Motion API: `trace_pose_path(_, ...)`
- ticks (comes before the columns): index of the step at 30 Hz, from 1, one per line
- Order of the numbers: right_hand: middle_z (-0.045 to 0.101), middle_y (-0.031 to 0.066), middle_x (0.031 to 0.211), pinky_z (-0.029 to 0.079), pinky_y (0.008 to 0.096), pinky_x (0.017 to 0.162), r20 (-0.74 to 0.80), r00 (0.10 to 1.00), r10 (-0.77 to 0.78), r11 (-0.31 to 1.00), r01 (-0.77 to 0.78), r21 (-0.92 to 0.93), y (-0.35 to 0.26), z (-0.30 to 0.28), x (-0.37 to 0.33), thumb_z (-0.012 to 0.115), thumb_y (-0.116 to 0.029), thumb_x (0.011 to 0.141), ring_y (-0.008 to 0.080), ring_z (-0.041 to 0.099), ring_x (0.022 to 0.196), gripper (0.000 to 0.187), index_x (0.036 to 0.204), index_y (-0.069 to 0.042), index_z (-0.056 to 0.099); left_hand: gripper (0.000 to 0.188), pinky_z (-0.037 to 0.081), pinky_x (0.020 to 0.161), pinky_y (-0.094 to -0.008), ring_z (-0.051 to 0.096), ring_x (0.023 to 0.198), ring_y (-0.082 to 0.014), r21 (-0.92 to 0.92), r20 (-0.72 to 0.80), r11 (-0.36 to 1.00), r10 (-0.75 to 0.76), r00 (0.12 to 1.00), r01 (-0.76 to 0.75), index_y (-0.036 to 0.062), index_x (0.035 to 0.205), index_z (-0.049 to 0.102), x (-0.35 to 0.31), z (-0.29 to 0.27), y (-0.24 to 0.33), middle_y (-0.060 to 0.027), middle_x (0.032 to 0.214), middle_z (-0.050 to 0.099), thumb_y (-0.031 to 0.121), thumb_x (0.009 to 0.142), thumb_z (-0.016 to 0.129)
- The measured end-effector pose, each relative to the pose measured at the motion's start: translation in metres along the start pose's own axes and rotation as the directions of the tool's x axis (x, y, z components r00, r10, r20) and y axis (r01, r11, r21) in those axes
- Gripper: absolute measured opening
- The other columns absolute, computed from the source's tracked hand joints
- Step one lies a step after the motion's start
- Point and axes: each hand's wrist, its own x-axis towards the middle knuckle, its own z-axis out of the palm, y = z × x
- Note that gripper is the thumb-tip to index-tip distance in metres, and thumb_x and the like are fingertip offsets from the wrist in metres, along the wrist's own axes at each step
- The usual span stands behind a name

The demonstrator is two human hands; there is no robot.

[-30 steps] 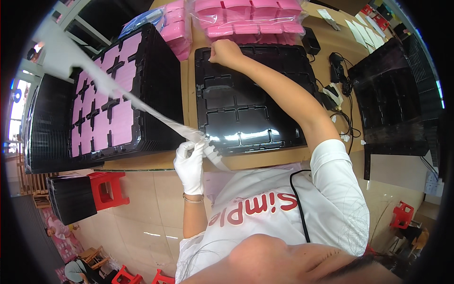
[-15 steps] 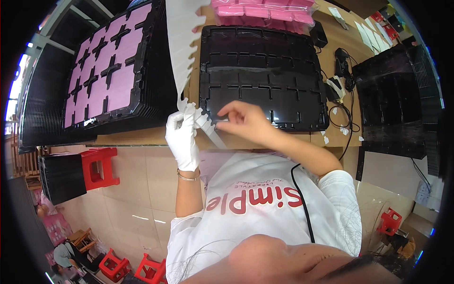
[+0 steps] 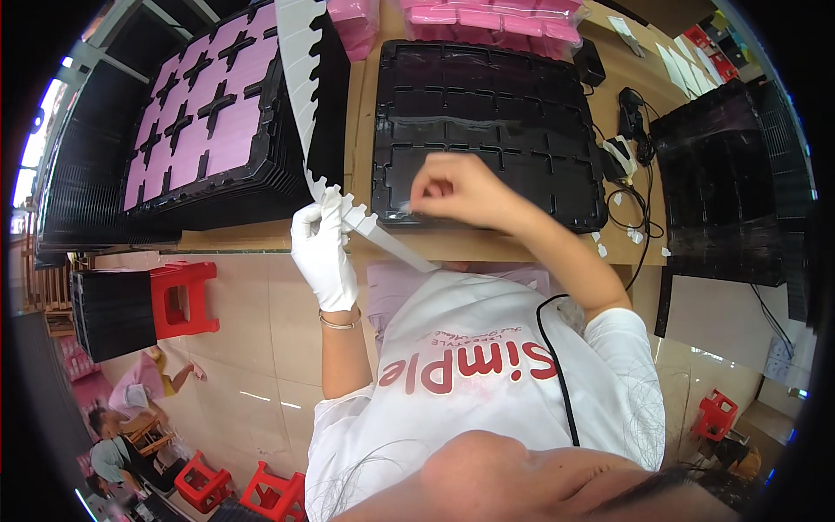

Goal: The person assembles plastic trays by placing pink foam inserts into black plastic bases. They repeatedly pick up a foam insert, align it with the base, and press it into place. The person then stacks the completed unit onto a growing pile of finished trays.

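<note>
My left hand [image 3: 323, 252], in a white glove, pinches a long white strip [image 3: 298, 78] with a row of small tabs along one edge. The strip rises past the stack at the left, and its lower end runs down from my fingers toward my shirt. My bare right hand [image 3: 461, 190] is closed over the near part of a black plastic tray [image 3: 487, 96] with raised cross-shaped ribs. Its thumb and fingertips are pressed together. A small pale bit shows by those fingertips, too small to make out.
At the left stands a tall stack of black trays [image 3: 287, 165] with pink sheets [image 3: 228, 148] on top. Pink wrapped packs [image 3: 491, 22] lie behind the middle tray. To its right are a cable [image 3: 645, 204] and paper scraps [image 3: 635, 236]. Two people sit at lower left, near red stools [image 3: 203, 483].
My right hand has moved away from the strip and up over the tray, its fingers now closed. My left hand and the strip have shifted slightly left.
</note>
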Motion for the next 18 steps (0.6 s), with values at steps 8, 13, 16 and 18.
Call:
trace_pose_path(8, 0.063, 0.0119, 0.072, 0.049, 0.0398, 0.065, 0.003, 0.999, 0.049, 0.908, -0.044, -0.416, 0.025, 0.008, 0.033, 0.069, -0.016, 0.068, 0.0295, 0.063, 0.070, 0.015, 0.072, -0.003, 0.063, 0.015, 0.031, 0.053, -0.0162, 0.041, 0.058, -0.0010, 0.085, 0.012, 0.996, 0.012, 1.000, -0.013, 0.0080, 0.084, 0.060, -0.002, -0.002, -0.014, 0.0032, 0.073, 0.059, 0.018, 0.089, 0.070)
trace_pose_path(13, 0.063, 0.0139, 0.075, 0.050, 0.0411, 0.067, -0.118, 0.993, 0.007, 0.893, -0.059, -0.447, 0.033, 0.017, 0.029, 0.067, -0.011, 0.069, 0.0316, 0.063, 0.073, 0.010, 0.072, -0.002, 0.063, 0.017, 0.030, 0.052, -0.0166, 0.041, 0.058, -0.0010, 0.090, 0.030, 0.996, -0.023, 0.999, 0.021, 0.0078, 0.084, 0.060, -0.002, 0.004, -0.012, 0.0034, 0.073, 0.059, 0.020, 0.089, 0.071)
trace_pose_path(16, 0.061, 0.0113, 0.072, 0.049, 0.0365, 0.062, -0.127, 0.980, -0.156, 0.885, 0.081, -0.458, 0.038, 0.019, 0.025, 0.068, -0.007, 0.069, 0.0273, 0.061, 0.067, 0.008, 0.072, -0.002, 0.063, 0.018, 0.030, 0.052, -0.0161, 0.041, 0.058, -0.0008, 0.091, 0.038, 0.996, 0.006, 0.999, -0.010, 0.0080, 0.083, 0.060, 0.000, 0.008, -0.011, 0.0037, 0.072, 0.058, 0.021, 0.088, 0.072)
trace_pose_path(18, 0.058, 0.0083, 0.070, 0.047, 0.0323, 0.059, -0.015, 0.994, -0.109, 0.958, 0.101, -0.268, 0.025, 0.009, 0.017, 0.071, -0.008, 0.070, 0.0225, 0.057, 0.063, 0.010, 0.073, -0.002, 0.064, 0.019, 0.029, 0.052, -0.0162, 0.040, 0.058, -0.0007, 0.105, 0.036, 0.991, 0.079, 0.996, -0.082, 0.0080, 0.082, 0.059, 0.002, 0.008, -0.016, 0.0043, 0.071, 0.056, 0.021, 0.088, 0.072)
